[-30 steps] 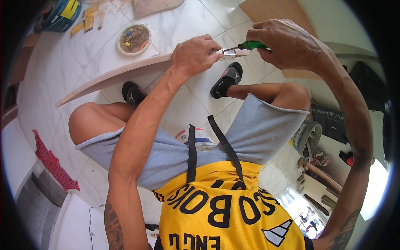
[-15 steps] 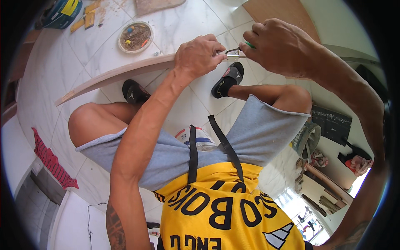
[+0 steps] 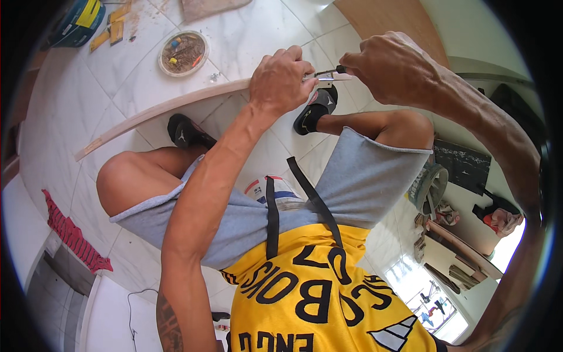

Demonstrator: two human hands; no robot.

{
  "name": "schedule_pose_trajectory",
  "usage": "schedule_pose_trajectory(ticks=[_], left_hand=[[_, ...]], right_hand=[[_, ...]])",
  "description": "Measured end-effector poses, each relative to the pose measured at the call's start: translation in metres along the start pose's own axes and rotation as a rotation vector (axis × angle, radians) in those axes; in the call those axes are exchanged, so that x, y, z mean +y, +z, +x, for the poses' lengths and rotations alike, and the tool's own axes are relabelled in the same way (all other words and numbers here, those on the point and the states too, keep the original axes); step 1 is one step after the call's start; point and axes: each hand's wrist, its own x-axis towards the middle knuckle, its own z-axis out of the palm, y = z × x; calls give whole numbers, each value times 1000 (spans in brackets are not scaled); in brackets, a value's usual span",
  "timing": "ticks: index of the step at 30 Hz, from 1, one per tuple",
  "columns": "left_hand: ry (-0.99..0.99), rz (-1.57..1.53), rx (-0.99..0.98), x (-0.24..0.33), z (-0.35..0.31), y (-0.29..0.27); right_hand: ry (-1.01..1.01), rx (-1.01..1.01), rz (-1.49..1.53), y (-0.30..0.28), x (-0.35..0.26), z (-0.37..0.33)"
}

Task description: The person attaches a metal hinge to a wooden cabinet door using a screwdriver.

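A long, narrow wooden board crosses in front of my knees, its edge turned up. My left hand is closed over it, fingertips pinching close to a small shiny metal fitting whose exact kind I cannot make out. My right hand is wrapped around the handle of a screwdriver. Its thin shaft points left, toward the fitting and my left fingertips. Whether the tip sits in a screw is hidden by my left fingers.
A round tub of small bits stands on the tiled floor beyond the board. A dark bucket is far left, with yellow pieces beside it. Under me is a white bucket. Striped red cloth lies left.
My right hand has turned on the screwdriver, hiding the green part of its handle and showing its black end. My left hand stays on the board; the view has shifted slightly.
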Motion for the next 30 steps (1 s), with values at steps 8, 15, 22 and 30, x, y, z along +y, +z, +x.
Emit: schedule_pose_trajectory(ticks=[8, 15, 22, 30], left_hand=[[10, 70, 13, -4, 6, 0], [-32, 43, -83, -6, 12, 3], [26, -17, -119, -2, 14, 9], [-1, 10, -140, 1, 14, 7]], right_hand=[[158, -103, 113, -2, 5, 14], [187, 16, 130, 0, 15, -14], [236, 51, 153, 10, 11, -36], [213, 42, 153, 18, 10, -33]])
